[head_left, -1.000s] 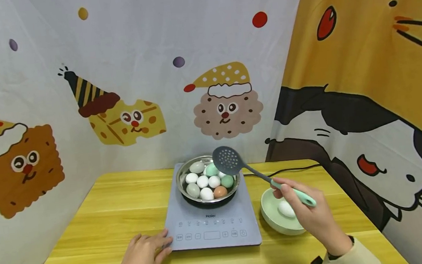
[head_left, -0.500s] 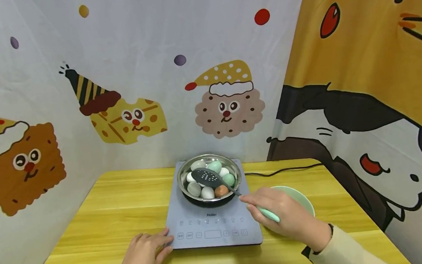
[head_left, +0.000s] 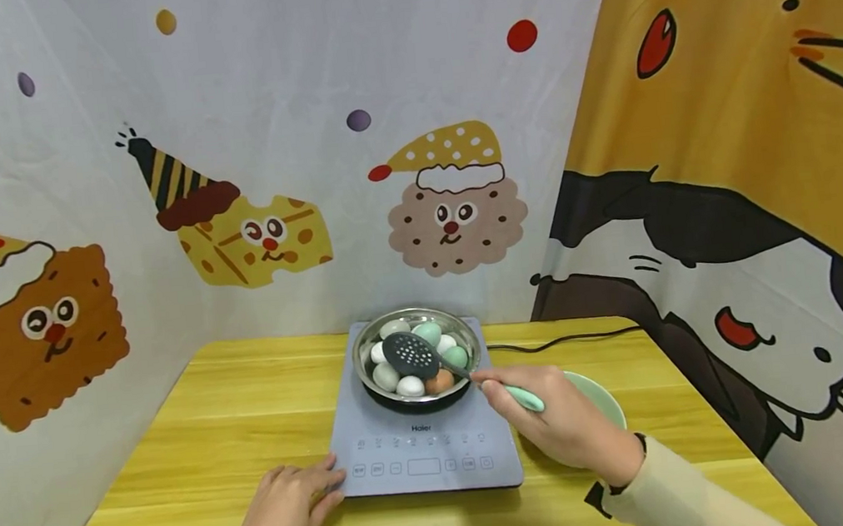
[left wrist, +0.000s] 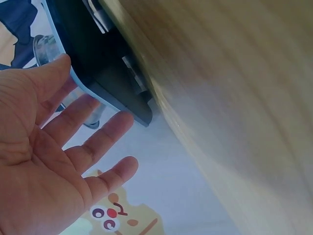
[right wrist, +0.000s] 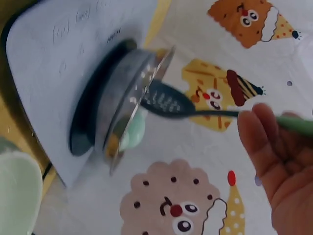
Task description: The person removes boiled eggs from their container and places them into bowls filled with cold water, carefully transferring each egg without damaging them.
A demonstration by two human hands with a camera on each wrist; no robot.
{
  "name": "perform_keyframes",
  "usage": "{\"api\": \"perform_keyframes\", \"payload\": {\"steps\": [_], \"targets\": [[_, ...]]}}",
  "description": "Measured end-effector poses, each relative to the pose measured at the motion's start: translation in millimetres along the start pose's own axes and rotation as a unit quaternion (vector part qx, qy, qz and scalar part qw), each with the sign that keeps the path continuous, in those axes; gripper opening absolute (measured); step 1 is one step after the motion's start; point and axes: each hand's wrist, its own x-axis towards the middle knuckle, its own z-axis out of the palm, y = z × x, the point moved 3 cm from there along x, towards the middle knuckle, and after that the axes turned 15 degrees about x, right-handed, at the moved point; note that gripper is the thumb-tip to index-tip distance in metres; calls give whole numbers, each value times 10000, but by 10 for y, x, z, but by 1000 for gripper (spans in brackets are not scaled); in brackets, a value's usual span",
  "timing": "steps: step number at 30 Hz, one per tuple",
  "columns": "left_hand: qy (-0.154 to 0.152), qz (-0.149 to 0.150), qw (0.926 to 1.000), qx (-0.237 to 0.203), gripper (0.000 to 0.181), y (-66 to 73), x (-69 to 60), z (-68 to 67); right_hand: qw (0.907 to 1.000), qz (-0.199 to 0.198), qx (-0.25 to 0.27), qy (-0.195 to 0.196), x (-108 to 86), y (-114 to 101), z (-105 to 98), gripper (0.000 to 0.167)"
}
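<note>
My right hand (head_left: 555,414) grips the green handle of a perforated skimmer (head_left: 410,356). The skimmer's dark head lies over the eggs (head_left: 386,376) in a steel pan (head_left: 361,364), covering some of them. White, greenish and brown eggs show around it. The pan stands on a grey induction cooker (head_left: 423,451). In the right wrist view the skimmer head (right wrist: 168,100) sits at the pan's rim, with a greenish egg (right wrist: 134,132) beside it. At the cooker's left edge, my left hand (head_left: 281,513) touches it with fingers loosely extended; the left wrist view shows them spread.
A pale green bowl (head_left: 602,397) stands right of the cooker, partly behind my right hand; its inside is mostly hidden. A black cord (head_left: 564,339) runs along the back of the wooden table (head_left: 217,423). A printed curtain (head_left: 262,76) hangs behind.
My right hand has moved left and brought the skimmer head down from the pan's right side over the eggs, shifting slightly since. The white egg in the bowl is now hidden. My left hand stays put.
</note>
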Motion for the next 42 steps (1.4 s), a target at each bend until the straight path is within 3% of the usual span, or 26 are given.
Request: {"api": "perform_keyframes", "payload": {"steps": [3, 9, 15, 20, 24, 27, 29, 30, 32, 33, 34, 35, 36, 38, 40, 42], "targets": [[1, -6, 10000, 3, 25, -1, 0, -5, 9987, 296, 276, 305, 18, 3, 28, 25], [35, -31, 10000, -31, 24, 10, 5, -12, 9965, 241, 288, 751, 40, -57, 109, 24], [-17, -43, 10000, -44, 24, 29, 4, -4, 9940, 142, 463, 980, -75, -68, 53, 24], [-6, -48, 10000, -16, 24, 26, 10, -17, 9915, -924, 575, 713, -201, 33, -35, 30], [-35, -59, 10000, -10, 24, 21, 16, -27, 9778, -1920, 577, 612, -267, 117, -75, 22], [-69, -66, 10000, -14, 24, 17, 13, -28, 9708, -2264, 563, 563, -292, 144, -82, 20], [-84, -77, 9999, -4, 24, 13, 10, -26, 9731, -2150, 624, 549, -303, 151, -82, 22], [-90, -82, 9999, 2, 24, 11, 8, -25, 9779, -1877, 722, 572, -308, 157, -82, 23], [-102, -94, 9999, 15, 25, 9, 5, -21, 9867, -970, 1079, 737, -315, 191, -90, 24], [-107, -97, 9999, 19, 25, 8, 5, -19, 9861, -388, 1351, 881, -317, 217, -96, 24], [-109, -97, 9999, 28, 25, 6, 6, -16, 9794, 253, 1694, 1073, -318, 251, -102, 24], [-116, -98, 9999, 30, 25, 5, 6, -15, 9656, 920, 2056, 1295, -322, 290, -107, 25], [-118, -101, 9999, 23, 25, 6, 5, -14, 9460, 1515, 2428, 1524, -322, 329, -110, 29], [-130, -109, 9999, -6, 25, 11, 2, -13, 8980, 2441, 3102, 1945, -318, 407, -109, 40], [-136, -115, 9998, -20, 25, 11, 1, -11, 8515, 3058, 3615, 2254, -319, 472, -101, 46], [-155, -125, 9998, -47, 25, 13, -2, -11, 8163, 3438, 3961, 2422, -326, 521, -94, 47]]}}
